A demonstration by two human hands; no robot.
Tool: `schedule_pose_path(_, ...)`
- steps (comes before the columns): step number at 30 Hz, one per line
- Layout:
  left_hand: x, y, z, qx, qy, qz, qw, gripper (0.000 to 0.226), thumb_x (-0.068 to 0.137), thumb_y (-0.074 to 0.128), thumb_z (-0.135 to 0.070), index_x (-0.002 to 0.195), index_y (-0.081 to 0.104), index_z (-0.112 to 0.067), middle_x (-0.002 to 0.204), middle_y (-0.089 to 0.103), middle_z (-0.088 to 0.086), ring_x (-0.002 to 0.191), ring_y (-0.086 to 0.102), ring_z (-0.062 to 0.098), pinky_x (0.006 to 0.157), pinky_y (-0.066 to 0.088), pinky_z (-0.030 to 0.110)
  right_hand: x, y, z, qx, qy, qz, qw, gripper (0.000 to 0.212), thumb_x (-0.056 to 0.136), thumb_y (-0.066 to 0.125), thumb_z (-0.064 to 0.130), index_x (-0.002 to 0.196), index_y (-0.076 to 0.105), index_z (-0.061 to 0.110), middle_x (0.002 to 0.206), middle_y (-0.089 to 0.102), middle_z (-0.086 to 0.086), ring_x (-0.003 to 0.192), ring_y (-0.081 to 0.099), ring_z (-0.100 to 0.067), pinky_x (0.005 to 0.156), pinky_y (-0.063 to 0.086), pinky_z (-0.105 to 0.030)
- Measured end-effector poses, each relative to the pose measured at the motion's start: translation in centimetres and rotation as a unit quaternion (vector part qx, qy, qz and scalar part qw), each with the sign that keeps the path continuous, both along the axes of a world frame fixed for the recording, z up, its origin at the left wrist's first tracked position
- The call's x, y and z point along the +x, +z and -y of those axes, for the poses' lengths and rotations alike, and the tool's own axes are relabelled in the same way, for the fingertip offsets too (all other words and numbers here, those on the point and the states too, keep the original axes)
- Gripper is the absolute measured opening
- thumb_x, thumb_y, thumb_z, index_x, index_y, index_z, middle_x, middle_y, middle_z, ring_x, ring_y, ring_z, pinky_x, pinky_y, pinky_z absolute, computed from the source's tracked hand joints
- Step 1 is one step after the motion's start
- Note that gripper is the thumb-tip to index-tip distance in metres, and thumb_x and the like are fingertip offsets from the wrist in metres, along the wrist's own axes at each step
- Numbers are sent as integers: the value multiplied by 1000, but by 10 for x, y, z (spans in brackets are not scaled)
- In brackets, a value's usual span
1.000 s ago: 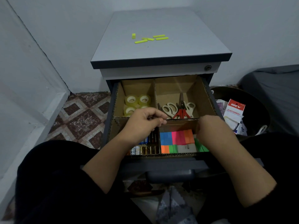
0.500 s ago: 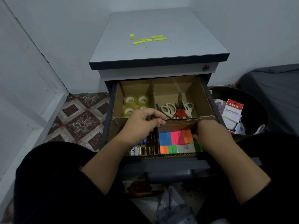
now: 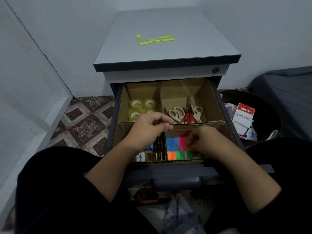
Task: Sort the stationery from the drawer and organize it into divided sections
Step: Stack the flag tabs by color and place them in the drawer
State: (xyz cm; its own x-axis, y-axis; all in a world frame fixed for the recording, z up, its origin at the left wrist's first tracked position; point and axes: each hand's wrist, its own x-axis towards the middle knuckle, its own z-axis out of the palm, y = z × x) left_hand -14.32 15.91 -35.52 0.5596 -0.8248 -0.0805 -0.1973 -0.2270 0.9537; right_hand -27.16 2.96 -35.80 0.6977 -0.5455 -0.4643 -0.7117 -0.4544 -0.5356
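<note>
The open drawer [image 3: 235, 137] holds a cardboard divider [image 3: 211, 123] with four sections. Clear tape rolls [image 3: 142, 105] fill the back left section, scissors [image 3: 185, 112] the back right. Batteries [image 3: 152, 153] lie front left, coloured sticky notes [image 3: 175, 147] front right. My left hand [image 3: 150, 127] pinches the cardboard cross wall at its middle. My right hand [image 3: 205, 141] reaches down into the front right section, its curled fingers pinching at the sticky notes; what lies under the hand is hidden.
Several yellow-green strips [image 3: 156, 39] lie on the cabinet top [image 3: 168, 53]. A dark bin [image 3: 263, 115] with a red-and-white stationery pack [image 3: 244, 115] stands to the right. Patterned floor tiles [image 3: 86, 124] and a wall lie to the left. My dark-clothed knees frame the drawer front.
My right hand has moved left and down from the drawer's right edge into the sticky-note section. My left hand has kept its hold on the divider.
</note>
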Motion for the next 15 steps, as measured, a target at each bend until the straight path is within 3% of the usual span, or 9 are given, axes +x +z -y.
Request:
schedule_pose_path(5,0,0,1,-6,0,0,1000,22,91,57,-1,89,69,-20,88,73,3,78,62,7,61,46,11,3,0,-3,-30,30,-19,999,26,83,66,5,68,61,24,75,63,0,74,66,-17,75,57,-31)
schedule_pose_path(9,-1,0,0,-6,-1,2,1000,23,91,57,-2,88,68,-21,88,73,2,78,63,6,62,46,11,4,2,-4,-53,62,-39,996,6,85,68,13,83,68,20,92,68,-2,90,65,-17,87,54,-33)
schedule_pose_path(11,-1,0,1,-3,-1,3,1000,22,91,57,-2,88,68,-22,88,73,0,78,63,5,62,47,12,4,2,-4,-60,67,-41,995,6,86,67,15,90,70,18,96,68,-2,92,64,-16,87,53,-32)
schedule_pose_path(15,-1,1,0,-3,-1,-1,1000,21,91,57,-2,90,69,-20,89,73,1,79,63,4,62,47,11,1,-1,-3,-85,70,-22,994,11,85,65,13,82,67,23,92,66,1,86,62,-14,79,51,-26)
